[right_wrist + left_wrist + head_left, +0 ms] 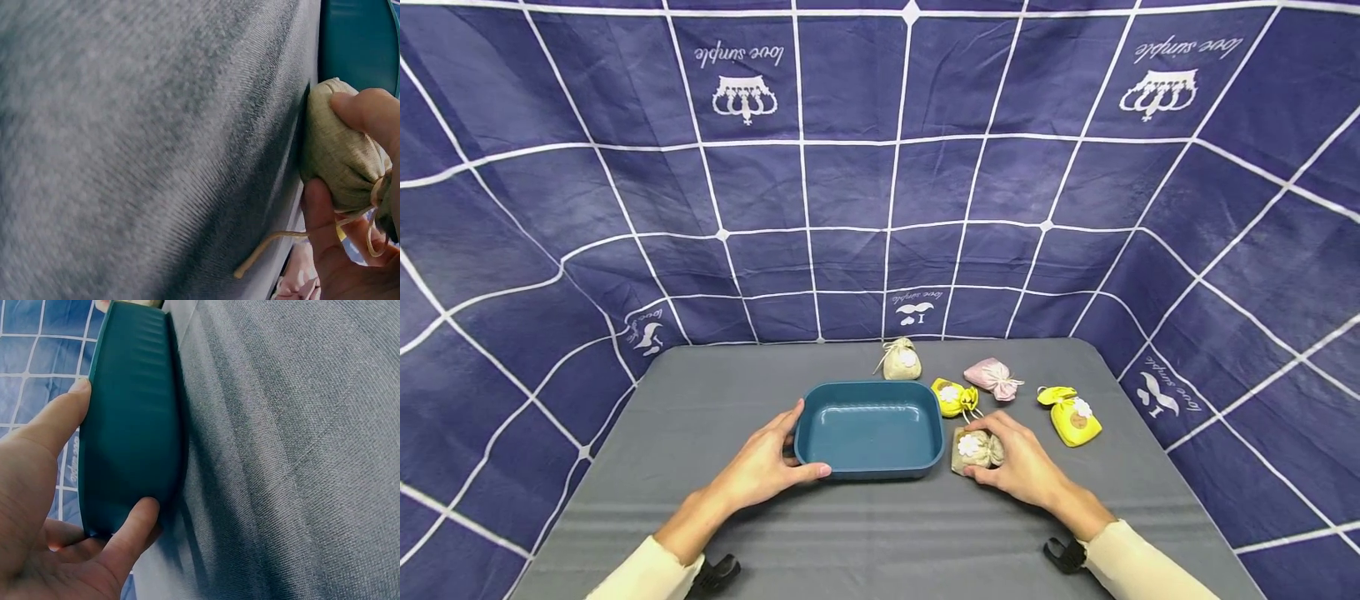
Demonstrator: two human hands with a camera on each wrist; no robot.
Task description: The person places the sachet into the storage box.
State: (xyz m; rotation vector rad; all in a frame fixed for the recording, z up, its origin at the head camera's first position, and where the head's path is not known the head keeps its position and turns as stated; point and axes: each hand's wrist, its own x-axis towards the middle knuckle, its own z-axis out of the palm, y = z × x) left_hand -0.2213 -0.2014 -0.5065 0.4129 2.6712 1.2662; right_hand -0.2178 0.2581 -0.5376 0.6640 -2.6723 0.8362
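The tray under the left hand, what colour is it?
Dark teal tray, clearest in the head view.

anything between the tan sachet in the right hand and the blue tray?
Nothing visible. The right hand already pinches the tan sachet, which lies on the grey table just right of the blue tray. Only the tray's low right wall separates them; the left hand grips the opposite end.

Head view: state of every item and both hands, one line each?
Blue tray: upright, holds nothing, on table.
Left hand: grips tray's left edge.
Right hand: pinches olive pouch.
Olive pouch: tied, on table beside tray.
Beige pouch: tied.
Pink pouch: tied.
Small yellow pouch: tied.
Large yellow pouch: tied.
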